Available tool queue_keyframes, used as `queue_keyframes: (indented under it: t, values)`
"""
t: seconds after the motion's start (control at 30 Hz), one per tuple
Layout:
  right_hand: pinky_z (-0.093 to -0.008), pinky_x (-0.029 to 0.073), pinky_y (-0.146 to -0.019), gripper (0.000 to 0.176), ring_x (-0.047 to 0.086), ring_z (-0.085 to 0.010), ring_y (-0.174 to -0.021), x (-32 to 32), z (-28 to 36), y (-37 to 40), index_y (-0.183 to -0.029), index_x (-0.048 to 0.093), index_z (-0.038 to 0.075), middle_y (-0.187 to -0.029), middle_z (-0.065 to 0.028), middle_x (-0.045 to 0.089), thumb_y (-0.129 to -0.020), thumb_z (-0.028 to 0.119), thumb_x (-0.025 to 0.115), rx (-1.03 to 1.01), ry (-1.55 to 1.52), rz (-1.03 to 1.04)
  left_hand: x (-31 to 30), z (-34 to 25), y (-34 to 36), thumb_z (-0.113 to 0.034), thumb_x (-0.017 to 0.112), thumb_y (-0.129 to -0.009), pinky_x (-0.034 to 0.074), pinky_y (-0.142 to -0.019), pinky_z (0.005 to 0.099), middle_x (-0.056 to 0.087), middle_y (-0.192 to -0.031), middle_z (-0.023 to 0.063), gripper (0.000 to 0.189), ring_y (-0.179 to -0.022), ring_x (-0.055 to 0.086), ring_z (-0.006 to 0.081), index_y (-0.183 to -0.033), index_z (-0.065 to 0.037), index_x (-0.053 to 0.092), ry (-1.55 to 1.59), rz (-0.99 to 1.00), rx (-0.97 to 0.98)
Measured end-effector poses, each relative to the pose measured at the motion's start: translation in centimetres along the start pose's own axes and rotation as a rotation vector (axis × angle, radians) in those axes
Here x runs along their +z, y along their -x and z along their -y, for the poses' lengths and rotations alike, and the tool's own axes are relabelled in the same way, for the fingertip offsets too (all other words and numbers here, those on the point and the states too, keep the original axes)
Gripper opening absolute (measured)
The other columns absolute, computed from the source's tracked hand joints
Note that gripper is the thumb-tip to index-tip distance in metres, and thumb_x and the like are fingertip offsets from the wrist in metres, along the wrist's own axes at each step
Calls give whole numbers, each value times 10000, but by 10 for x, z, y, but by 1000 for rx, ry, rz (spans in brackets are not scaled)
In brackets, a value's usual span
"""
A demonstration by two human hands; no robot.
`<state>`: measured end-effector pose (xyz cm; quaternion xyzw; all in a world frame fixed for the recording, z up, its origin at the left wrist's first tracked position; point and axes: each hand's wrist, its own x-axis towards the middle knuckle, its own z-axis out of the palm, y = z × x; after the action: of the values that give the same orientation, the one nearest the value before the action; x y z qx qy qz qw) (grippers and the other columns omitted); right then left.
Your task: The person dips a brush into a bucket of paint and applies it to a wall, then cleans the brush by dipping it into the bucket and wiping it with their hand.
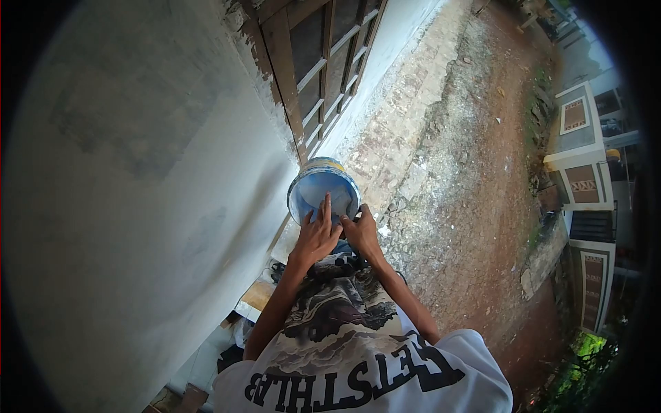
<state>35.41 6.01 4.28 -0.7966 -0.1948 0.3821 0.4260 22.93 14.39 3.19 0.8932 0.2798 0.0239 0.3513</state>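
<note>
A blue bucket (323, 180) with a pale, smeared rim is held tilted in front of my body, its opening facing me. Some whitish material shows inside it. My left hand (318, 234) is at the near side of the opening, fingers apart, with one finger stretched over the mouth of the bucket. At the lower right of the rim, my right hand (361, 230) grips the bucket's edge, thumb toward the opening. My left hand's palm faces away, and any small thing under it is hidden.
A grey-white plastered wall (158, 165) rises on the left, with a brown wooden window frame (289, 69) beyond. Rough, paint-spotted ground (468, 179) runs along the right. Tiles and assorted items lie at lower left. Buildings with panelled walls (585, 182) stand at far right.
</note>
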Motion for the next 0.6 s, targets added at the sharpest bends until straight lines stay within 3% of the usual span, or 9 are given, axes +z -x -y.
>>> queue_keyframes:
  t: [0.2, 0.27, 0.3, 0.37, 0.47, 0.5, 0.53, 0.6]
  values:
    - [-340, 559, -561, 394, 705, -302, -675, -2, 12, 5, -1116, 406, -110, -823, -262, 662, -847, 80, 622, -3, -58, 21, -13, -6, 3, -219, 513, -910, 342, -1049, 457, 412, -1376, 320, 794, -1183, 495, 438, -1492, 21, 29, 58, -18, -9]
    - [-337, 560, -556, 404, 706, -300, -662, -2, 9, 5, -1137, 387, -113, -827, -261, 663, -856, 71, 613, -14, -78, 22, -22, -11, 3, -171, 550, -913, 392, -1002, 437, 537, -1274, 265, 692, -1097, 562, 397, -1490, -34, 194, 86, -103, -43]
    - [-336, 559, -548, 419, 707, -301, -658, -2, 6, 4, -1156, 370, -115, -843, -261, 664, -864, 69, 608, 17, -141, 46, -26, -11, 4, -171, 550, -913, 392, -1002, 437, 537, -1274, 265, 692, -1097, 562, 397, -1490, -34, 194, 86, -103, -42]
    - [-336, 558, -541, 434, 707, -302, -654, -2, 7, 3, -1175, 354, -117, -858, -262, 664, -871, 67, 603, 45, -204, 70, -35, -10, 7, -111, 571, -904, 431, -940, 403, 634, -1155, 179, 523, -997, 614, 314, -1402, -70, 418, 258, -223, -28]
    - [-334, 555, -527, 455, 706, -300, -642, -4, 9, 4, -1196, 345, -117, -893, -267, 658, -873, 74, 603, 81, -180, 85, -53, -13, 15, -76, 593, -869, 441, -879, 395, 663, -1084, 159, 430, -963, 609, 323, -1293, -50, 529, 276, -321, -36]
    - [-334, 554, -524, 458, 705, -302, -641, -3, 9, 4, -1200, 344, -117, -910, -272, 653, -874, 76, 600, 78, -193, 83, -54, -12, 16, -50, 602, -851, 448, -833, 379, 676, -1034, 109, 383, -878, 607, 276, -1232, -72, 581, 281, -425, -17]
    - [-333, 552, -521, 460, 705, -304, -641, -3, 8, 4, -1205, 343, -117, -926, -277, 648, -874, 77, 598, 74, -206, 81, -55, -9, 18, -50, 602, -851, 448, -833, 379, 676, -1034, 109, 383, -878, 607, 276, -1232, -72, 581, 280, -427, -18]
    - [-337, 556, -532, 423, 703, -299, -644, -1, 2, 2, -1176, 367, -118, -912, -276, 645, -873, 78, 587, 70, -212, 72, -54, -3, 22, -15, 611, -829, 452, -817, 369, 673, -1004, 95, 368, -845, 602, 233, -1193, -66, 597, 252, -619, -22]
